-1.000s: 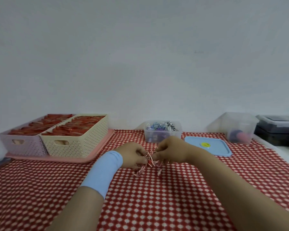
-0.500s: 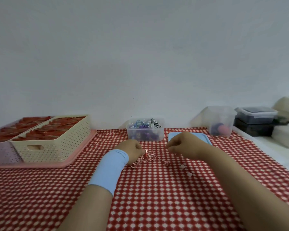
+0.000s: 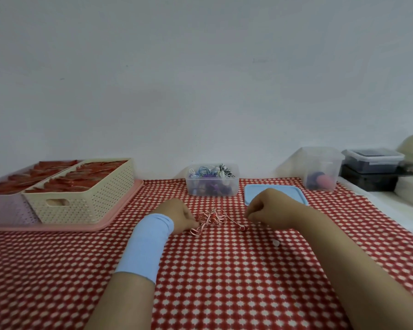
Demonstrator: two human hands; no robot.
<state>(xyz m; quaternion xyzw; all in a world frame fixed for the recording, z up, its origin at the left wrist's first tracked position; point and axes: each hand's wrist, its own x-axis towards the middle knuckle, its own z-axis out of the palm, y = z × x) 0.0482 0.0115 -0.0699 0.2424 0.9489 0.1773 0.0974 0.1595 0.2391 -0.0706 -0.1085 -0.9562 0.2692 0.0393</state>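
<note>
A tangled red-and-white cord (image 3: 209, 219) lies on the red checked tablecloth (image 3: 224, 282) between my hands. My left hand (image 3: 179, 216), with a light blue wristband (image 3: 148, 244) on the forearm, pinches the left side of the tangle with its fingertips. My right hand (image 3: 268, 207) sits to the right of the tangle with curled fingers and seems to pinch a thin strand. One cord end (image 3: 242, 226) lies just below its fingertips. A small white piece (image 3: 276, 243) rests on the cloth under my right wrist.
A clear tub of coloured cords (image 3: 212, 181) stands behind the tangle, with a blue lid (image 3: 272, 191) beside it. At the left, a cream basket (image 3: 86, 201) and a lilac basket (image 3: 5, 206) sit on a pink tray. Clear and dark boxes (image 3: 372, 167) stand at the right.
My hands have moved apart. The right hand pulled away to the right and the cord stretched out from a tight bundle; the left hand stayed on the tangle. The camera has turned right.
</note>
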